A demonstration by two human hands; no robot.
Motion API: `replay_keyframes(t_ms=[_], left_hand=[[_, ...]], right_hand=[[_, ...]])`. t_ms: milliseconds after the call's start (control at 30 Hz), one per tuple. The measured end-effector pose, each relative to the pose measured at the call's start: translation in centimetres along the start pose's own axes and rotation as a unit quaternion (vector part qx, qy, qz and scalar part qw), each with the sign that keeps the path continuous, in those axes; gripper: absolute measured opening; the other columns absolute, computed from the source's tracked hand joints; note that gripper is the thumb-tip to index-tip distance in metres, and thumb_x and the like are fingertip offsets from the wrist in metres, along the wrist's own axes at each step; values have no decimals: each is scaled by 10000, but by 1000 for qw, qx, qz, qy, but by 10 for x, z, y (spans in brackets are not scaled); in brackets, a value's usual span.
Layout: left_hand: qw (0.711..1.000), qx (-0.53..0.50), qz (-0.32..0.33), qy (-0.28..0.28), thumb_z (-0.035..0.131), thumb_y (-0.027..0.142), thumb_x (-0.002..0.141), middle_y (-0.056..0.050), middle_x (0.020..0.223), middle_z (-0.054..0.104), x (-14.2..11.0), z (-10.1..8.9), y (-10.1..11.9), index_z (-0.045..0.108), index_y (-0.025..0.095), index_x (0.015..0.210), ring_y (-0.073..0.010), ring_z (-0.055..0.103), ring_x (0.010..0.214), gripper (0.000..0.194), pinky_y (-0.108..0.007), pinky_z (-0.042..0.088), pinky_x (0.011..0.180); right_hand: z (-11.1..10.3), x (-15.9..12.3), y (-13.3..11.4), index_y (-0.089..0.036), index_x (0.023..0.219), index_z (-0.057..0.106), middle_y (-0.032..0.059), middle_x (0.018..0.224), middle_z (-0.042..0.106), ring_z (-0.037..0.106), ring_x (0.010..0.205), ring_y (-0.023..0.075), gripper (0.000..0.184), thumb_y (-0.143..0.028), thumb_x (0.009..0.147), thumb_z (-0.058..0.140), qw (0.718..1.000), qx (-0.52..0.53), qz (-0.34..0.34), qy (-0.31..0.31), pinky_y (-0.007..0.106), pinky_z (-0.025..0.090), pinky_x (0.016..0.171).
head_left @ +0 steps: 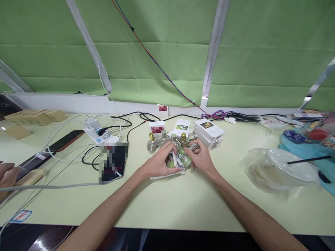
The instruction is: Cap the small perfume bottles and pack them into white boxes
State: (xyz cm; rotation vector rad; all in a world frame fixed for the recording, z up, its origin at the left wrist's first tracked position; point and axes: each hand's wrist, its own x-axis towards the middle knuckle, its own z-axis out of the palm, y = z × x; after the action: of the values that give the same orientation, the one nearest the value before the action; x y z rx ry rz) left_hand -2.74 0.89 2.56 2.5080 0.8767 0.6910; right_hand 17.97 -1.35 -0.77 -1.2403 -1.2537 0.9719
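My left hand (162,159) is wrapped round a small white box (172,161) with a green floral picture, tilted with its open end toward the right. In my right hand (201,158) is a round glass perfume bottle (184,157) with a green and white floral label and a silver cap. The bottle lies at the mouth of the box; whether part of it is inside, I cannot tell. Just beyond my hands stand several clear perfume bottles (151,143) with gold or silvery caps. White perfume boxes (209,129) with flower pictures sit behind them.
A power strip (97,132) with tangled cables and a phone (113,162) lie to the left. At the far left are another person's hand (6,176) and brown cartons (34,117). A bagged plastic container (290,165) and a blue bag (300,144) are on the right.
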Motion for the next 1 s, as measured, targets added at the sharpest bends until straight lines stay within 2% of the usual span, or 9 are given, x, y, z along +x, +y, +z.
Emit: replay_keyframes(t_ms=[233,633,1000], left_hand=[[1000,-5,10,27,761,449,792,-60,1066,542,1,2,-1,438,221,990,-221,549,953,442,-335,462,843],[997,-20,30,68,766,457,796,-74,1073,540,1,9,-1,436,221,982,-226,554,979,446,-339,467,843],[990,-13,37,133,769,431,798,-72,1063,545,1,17,0,431,229,965,-237,558,1017,428,-354,493,852]], right_hand=[[1,2,4,-265,940,464,-96,448,584,503,274,161,432,-540,773,752,998,49,27,-6,215,313,256],[4,3,8,-268,910,439,-103,424,561,510,275,166,517,-615,732,778,996,79,33,-8,221,325,250],[7,2,9,-263,925,438,-108,441,544,514,292,157,494,-608,763,752,996,82,13,12,231,368,274]])
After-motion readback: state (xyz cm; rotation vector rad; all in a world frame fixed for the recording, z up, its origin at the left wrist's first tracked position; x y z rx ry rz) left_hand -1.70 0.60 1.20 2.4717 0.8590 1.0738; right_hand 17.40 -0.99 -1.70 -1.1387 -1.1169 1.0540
